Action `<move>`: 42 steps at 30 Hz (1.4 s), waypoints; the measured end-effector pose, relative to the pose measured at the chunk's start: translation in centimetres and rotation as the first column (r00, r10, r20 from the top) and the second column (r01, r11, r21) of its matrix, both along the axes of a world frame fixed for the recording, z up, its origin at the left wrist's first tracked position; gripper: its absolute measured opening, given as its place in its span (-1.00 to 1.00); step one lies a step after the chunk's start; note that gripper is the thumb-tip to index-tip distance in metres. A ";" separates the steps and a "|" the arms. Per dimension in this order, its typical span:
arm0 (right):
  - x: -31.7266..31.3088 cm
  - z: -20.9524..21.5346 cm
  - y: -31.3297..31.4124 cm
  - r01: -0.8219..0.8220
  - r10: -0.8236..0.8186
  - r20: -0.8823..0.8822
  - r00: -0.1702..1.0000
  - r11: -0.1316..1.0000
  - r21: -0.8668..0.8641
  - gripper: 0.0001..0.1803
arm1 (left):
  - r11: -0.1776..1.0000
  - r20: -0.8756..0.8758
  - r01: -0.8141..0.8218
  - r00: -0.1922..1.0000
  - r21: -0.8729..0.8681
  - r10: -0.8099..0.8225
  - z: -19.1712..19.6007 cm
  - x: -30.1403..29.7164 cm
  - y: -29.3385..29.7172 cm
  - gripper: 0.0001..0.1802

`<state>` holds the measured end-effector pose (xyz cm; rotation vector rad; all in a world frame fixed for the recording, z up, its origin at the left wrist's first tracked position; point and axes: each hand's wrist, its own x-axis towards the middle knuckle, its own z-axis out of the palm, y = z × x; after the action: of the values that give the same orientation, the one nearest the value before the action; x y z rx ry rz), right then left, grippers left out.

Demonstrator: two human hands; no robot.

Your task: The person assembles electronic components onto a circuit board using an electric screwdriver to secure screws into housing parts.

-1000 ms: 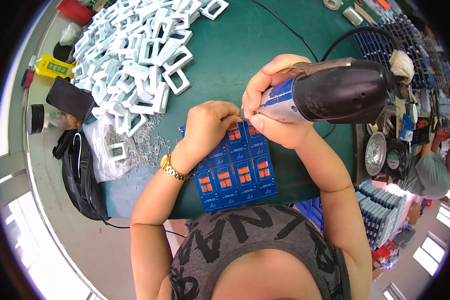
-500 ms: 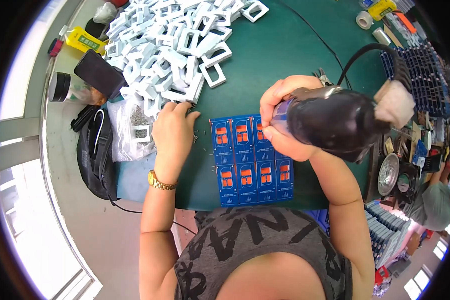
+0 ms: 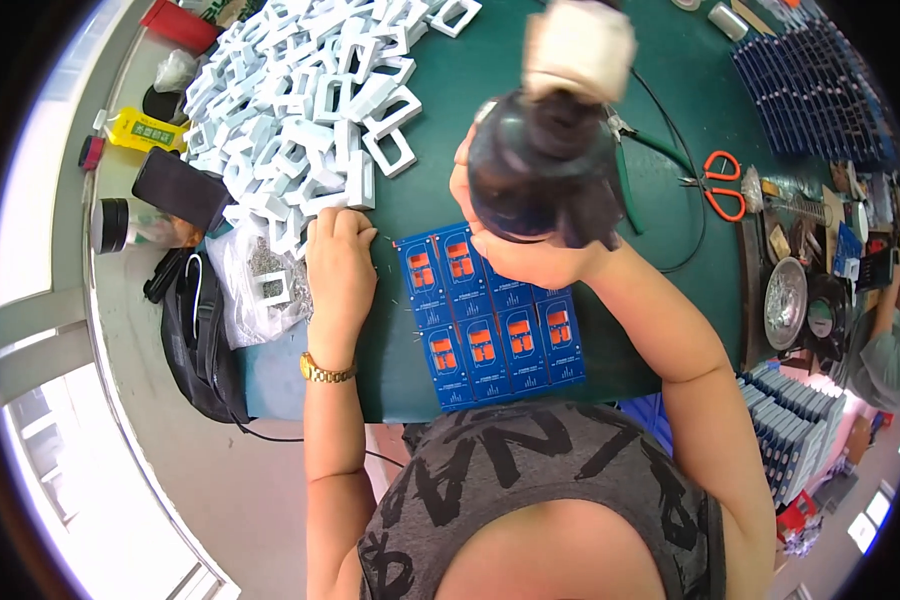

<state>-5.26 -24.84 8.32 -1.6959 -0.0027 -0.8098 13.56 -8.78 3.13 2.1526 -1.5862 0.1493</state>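
Observation:
My right hand (image 3: 530, 258) is wrapped around a thick black corded tool that looks like an electric screwdriver (image 3: 540, 170), seen from above. Its working tip is hidden behind its body and my hand. Below it lies a panel of blue circuit boards (image 3: 490, 345) with orange-red parts showing in their cut-outs; the tool and my hand cover its upper right part. Left of the panel, my left hand (image 3: 340, 265) rests with fingers bent and close together beside the pile of white plastic frames (image 3: 300, 110). Its fingertips are out of sight. Tiny metal pieces lie between this hand and the panel.
Beside my left hand is a clear bag (image 3: 240, 280) of small metal pieces, with a black phone (image 3: 178, 188) and a black pouch (image 3: 200, 340) nearby. Green-handled pliers (image 3: 660, 148), red-handled scissors (image 3: 722, 187), a cable and stacked blue boards (image 3: 815, 95) lie to the right.
The view has shifted. My right hand and the tool have moved left over the panel, and the tool's rear end now points away from me. My left hand's thumb has drawn in toward its fingers.

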 end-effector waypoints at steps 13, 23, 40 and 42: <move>-1.2 -0.9 -3.1 0.173 -0.259 0.208 0.943 0.918 0.357 -0.35 | 0.998 -0.319 -0.055 0.947 -0.010 0.049 0.9 -0.7 -0.3 -0.91; -1.3 -0.6 -1.8 0.224 -0.342 0.216 0.914 0.872 0.435 -0.35 | 0.995 -0.061 0.046 0.997 0.093 -0.041 0.9 -0.8 -0.1 -0.92; -9.0 3.2 -0.1 0.267 -0.248 0.109 0.963 0.936 -0.231 -0.35 | 0.818 -0.075 0.567 0.816 -0.095 -0.574 1.4 -12.1 -6.7 -0.89; -9.9 2.7 0.5 0.312 -0.298 0.137 0.945 0.945 -0.097 -0.41 | 0.814 -0.110 0.576 0.807 -0.074 -0.581 1.1 -12.1 -6.8 -0.90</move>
<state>-15.16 -24.32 10.97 -1.7804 0.1354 -1.1630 1.42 -15.53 4.24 1.5161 -2.0592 -0.1538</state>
